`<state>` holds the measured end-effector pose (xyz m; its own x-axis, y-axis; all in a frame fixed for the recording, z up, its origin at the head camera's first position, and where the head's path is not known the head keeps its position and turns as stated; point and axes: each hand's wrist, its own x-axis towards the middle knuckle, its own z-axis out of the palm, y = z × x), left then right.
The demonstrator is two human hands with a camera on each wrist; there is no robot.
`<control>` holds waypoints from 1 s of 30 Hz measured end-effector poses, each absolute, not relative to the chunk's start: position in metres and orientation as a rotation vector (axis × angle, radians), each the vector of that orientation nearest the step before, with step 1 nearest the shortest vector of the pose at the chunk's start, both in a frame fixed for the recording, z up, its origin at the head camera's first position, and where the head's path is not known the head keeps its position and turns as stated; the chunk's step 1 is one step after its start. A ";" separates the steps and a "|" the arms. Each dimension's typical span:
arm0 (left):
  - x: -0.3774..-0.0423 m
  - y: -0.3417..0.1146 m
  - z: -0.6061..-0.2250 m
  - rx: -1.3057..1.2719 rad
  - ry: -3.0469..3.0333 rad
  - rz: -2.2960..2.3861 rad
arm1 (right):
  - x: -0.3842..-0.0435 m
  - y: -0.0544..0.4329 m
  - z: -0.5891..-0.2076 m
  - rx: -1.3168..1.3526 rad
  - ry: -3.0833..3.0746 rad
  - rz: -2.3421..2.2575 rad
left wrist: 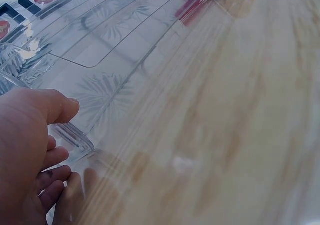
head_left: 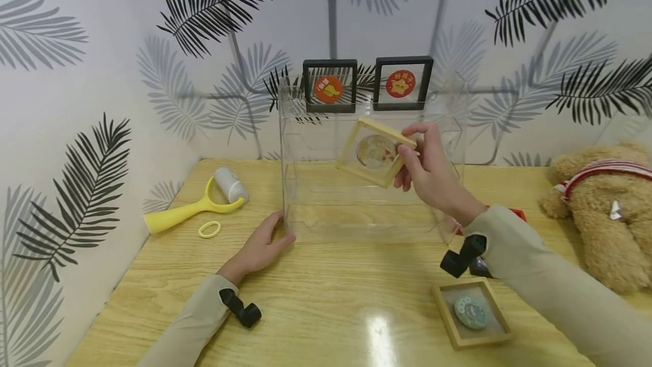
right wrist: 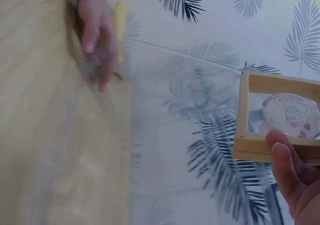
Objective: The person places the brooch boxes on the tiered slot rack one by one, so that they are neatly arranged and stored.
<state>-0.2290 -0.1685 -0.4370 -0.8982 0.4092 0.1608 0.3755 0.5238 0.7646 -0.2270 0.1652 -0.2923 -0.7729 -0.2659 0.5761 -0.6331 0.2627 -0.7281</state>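
My right hand [head_left: 430, 171] pinches the edge of a small pale-yellow square display frame [head_left: 348, 166], with a round printed badge [right wrist: 290, 115] behind its clear film. The frame is tilted, raised in front of a clear acrylic shelf rack [head_left: 367, 235]. Down at the rack's lower left corner, my left hand [head_left: 261, 247] holds the side panel, thumb on one side and fingers on the other, as the left wrist view shows. Two black square frames stand on top of the rack: one with an orange-red badge [head_left: 328, 89], one with a red star badge [head_left: 400, 83].
A wooden frame with a blue-green badge [head_left: 472, 312] lies at the front right. A teddy bear [head_left: 606, 214] sits at the right. On the left are a yellow slingshot-shaped piece [head_left: 178, 217], a grey-white cylinder [head_left: 231, 184] and a yellow ring [head_left: 209, 229]. Something red [head_left: 518, 214] shows behind my right forearm.
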 end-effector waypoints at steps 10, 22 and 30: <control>-0.232 -0.171 -0.440 0.733 2.715 1.360 | -0.269 0.144 -0.260 0.773 -2.236 1.110; -0.227 -0.171 -0.436 0.704 2.717 1.355 | -0.300 0.121 -0.248 0.916 -2.323 0.770; -0.229 -0.173 -0.439 0.711 2.720 1.351 | -0.302 0.119 -0.255 0.930 -2.459 0.718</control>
<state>-0.2289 -0.1731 -0.4389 -0.8957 0.4074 0.1781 0.3881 0.5211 0.7602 -0.3017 0.1195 -0.2553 -0.6918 -0.4831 0.5368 -0.6959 0.6444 -0.3169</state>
